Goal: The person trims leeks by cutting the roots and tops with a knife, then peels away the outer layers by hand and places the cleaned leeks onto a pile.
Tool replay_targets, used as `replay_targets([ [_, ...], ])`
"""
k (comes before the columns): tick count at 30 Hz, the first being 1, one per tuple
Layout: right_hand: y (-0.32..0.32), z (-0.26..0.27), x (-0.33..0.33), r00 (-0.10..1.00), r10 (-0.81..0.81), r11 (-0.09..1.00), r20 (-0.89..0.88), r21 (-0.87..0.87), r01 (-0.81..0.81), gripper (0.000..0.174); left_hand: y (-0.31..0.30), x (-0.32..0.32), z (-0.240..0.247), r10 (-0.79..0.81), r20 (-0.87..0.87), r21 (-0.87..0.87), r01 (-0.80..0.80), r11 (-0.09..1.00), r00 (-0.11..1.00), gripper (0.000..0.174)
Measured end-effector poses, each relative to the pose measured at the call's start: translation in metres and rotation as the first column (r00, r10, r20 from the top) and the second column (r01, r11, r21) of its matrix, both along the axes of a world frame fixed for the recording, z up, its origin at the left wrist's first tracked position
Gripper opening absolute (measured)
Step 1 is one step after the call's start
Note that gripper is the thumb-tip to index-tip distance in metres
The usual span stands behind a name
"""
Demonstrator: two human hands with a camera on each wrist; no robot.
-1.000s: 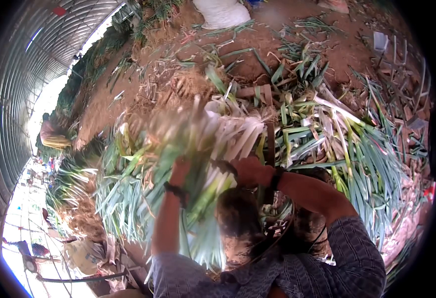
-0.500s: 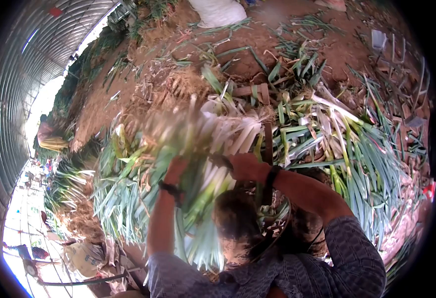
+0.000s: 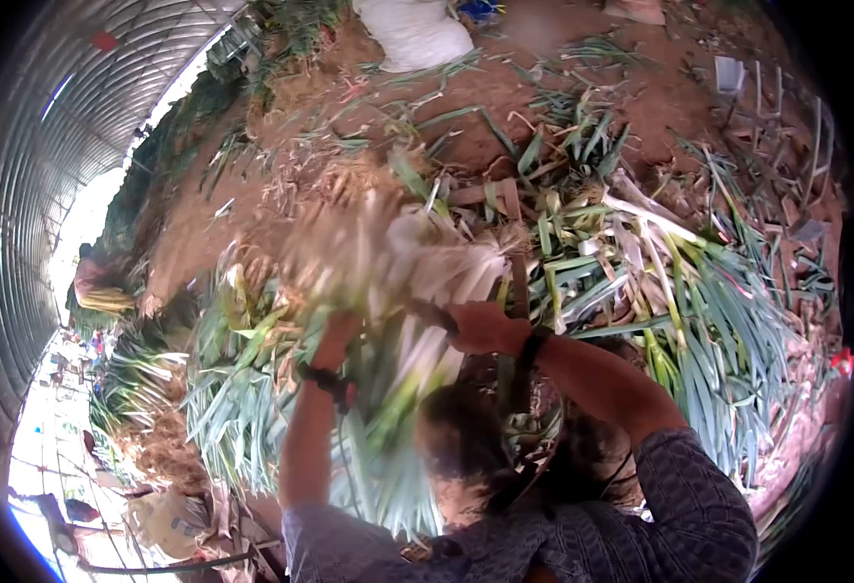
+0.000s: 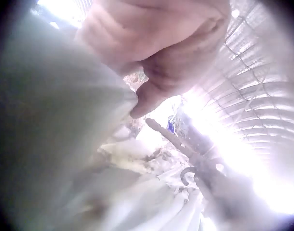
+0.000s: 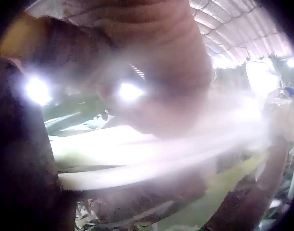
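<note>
My left hand (image 3: 339,335) grips a leek among blurred green leaves; in the left wrist view the leek (image 4: 65,110) fills the left side, pale green and out of focus. My right hand (image 3: 483,328) is a fist around a short dark blade-like tool (image 3: 433,314), which points left toward the leek; its exact kind I cannot tell. In the head view the leeks' roots and white ends blur above both hands. White leek stalks (image 5: 113,154) pass under the right hand in the right wrist view.
A pile of leeks (image 3: 237,398) lies left of my arms and another heap (image 3: 718,321) to the right. A wooden post (image 3: 518,291) stands near the right hand. Ahead are a white sack (image 3: 412,37) and scattered leaves on brown soil. Another person (image 3: 101,284) is far left.
Both hands stay close together at the leeks, the left shifting slightly left in the view. The head view has tilted a little, and the leek ends remain blurred.
</note>
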State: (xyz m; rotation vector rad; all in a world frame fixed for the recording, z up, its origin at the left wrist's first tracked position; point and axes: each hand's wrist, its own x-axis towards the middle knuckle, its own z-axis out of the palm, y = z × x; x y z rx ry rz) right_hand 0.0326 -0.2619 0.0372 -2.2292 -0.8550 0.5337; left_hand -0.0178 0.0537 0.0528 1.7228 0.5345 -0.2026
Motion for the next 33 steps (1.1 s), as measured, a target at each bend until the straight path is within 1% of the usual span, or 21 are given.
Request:
replay_targets([
  [2,-0.002,0.005,-0.003,1.0,0.007,0.999,-0.005,0.048,-0.007,0.037,0.016,-0.015,0.002,-0.127,0.094,0.21,0.105,0.972,0.987,0.026],
  [4,-0.004,0.013,-0.007,1.0,0.008,0.994,0.015,0.106,-0.009,0.036,0.006,-0.024,0.024,-0.08,0.08,0.367,0.046,0.929,0.994,0.024],
  [6,-0.006,0.023,-0.009,0.998,-0.01,0.984,0.058,0.177,0.0,0.035,-0.017,-0.028,0.048,0.155,0.006,0.478,-0.139,0.867,0.988,0.021],
  [7,-0.006,0.021,-0.011,0.994,0.057,0.984,0.089,0.164,-0.071,0.035,-0.007,-0.035,0.036,0.103,0.12,0.463,-0.148,0.874,0.987,0.019],
  [8,-0.006,0.016,-0.014,0.985,0.125,0.979,0.119,0.148,-0.142,0.035,0.004,-0.042,0.025,0.008,0.258,0.513,-0.144,0.846,0.966,0.02],
  [9,-0.005,0.012,-0.018,0.97,0.192,0.969,0.148,0.129,-0.211,0.035,0.003,-0.048,0.029,-0.096,0.381,0.562,-0.148,0.814,0.919,0.021],
  [10,-0.003,0.009,-0.022,0.967,0.193,0.968,0.166,0.13,-0.215,0.035,0.002,-0.053,0.034,-0.038,0.405,0.415,-0.147,0.898,0.914,0.023],
  [11,-0.001,0.005,-0.026,0.963,0.195,0.967,0.186,0.13,-0.221,0.036,0.001,-0.058,0.038,0.031,0.419,0.256,-0.151,0.955,0.908,0.025],
  [14,0.001,0.006,-0.032,0.95,0.216,0.958,0.227,0.14,-0.251,0.037,-0.005,-0.057,0.053,0.151,0.251,0.128,-0.187,0.974,0.956,0.023],
  [15,0.0,0.008,-0.033,0.946,0.225,0.954,0.234,0.146,-0.263,0.037,-0.006,-0.059,0.061,0.004,0.383,0.16,-0.07,0.985,0.924,0.027],
  [18,-0.005,0.013,-0.032,0.98,-0.001,0.968,0.199,0.245,-0.048,0.038,-0.018,-0.057,0.083,0.194,0.24,0.088,-0.22,0.972,0.951,0.036],
  [19,-0.009,0.021,-0.031,0.981,0.04,0.964,0.192,0.251,-0.088,0.038,-0.002,-0.055,0.074,0.111,0.251,0.101,-0.14,0.985,0.962,0.044],
  [21,-0.015,0.033,-0.03,0.977,0.124,0.95,0.176,0.262,-0.168,0.037,0.013,-0.048,0.063,0.048,0.337,0.087,-0.081,0.993,0.94,0.042],
  [22,-0.015,0.034,-0.03,0.979,0.105,0.952,0.173,0.266,-0.149,0.037,0.015,-0.046,0.063,0.019,0.377,0.081,-0.054,0.995,0.926,0.041],
  [23,-0.015,0.035,-0.032,0.982,0.086,0.954,0.171,0.271,-0.13,0.037,0.017,-0.045,0.063,0.071,0.351,0.043,-0.092,0.995,0.934,0.042],
  [24,-0.015,0.035,-0.033,0.984,0.068,0.955,0.168,0.275,-0.113,0.037,0.007,-0.045,0.076,0.124,0.324,0.004,-0.133,0.991,0.938,0.044],
  [25,-0.015,0.035,-0.033,0.984,0.038,0.949,0.174,0.303,-0.09,0.037,0.001,-0.042,0.083,0.124,0.342,0.003,-0.133,0.991,0.932,0.045],
  [27,-0.014,0.04,-0.031,0.982,-0.022,0.931,0.19,0.361,-0.049,0.036,-0.012,-0.041,0.101,0.111,0.271,0.054,-0.131,0.99,0.956,0.046],
  [30,-0.019,0.053,-0.027,0.99,0.032,0.939,0.14,0.334,-0.078,0.04,-0.014,-0.034,0.094,-0.071,0.247,0.164,0.031,0.986,0.966,0.044],
  [31,-0.018,0.053,-0.026,0.991,-0.007,0.942,0.132,0.333,-0.038,0.039,-0.019,-0.03,0.092,-0.051,0.257,0.174,0.006,0.985,0.965,0.041],
  [33,-0.015,0.048,-0.025,0.99,-0.083,0.944,0.112,0.328,0.043,0.037,-0.024,-0.026,0.086,-0.079,0.341,0.179,0.017,0.984,0.937,0.038],
])
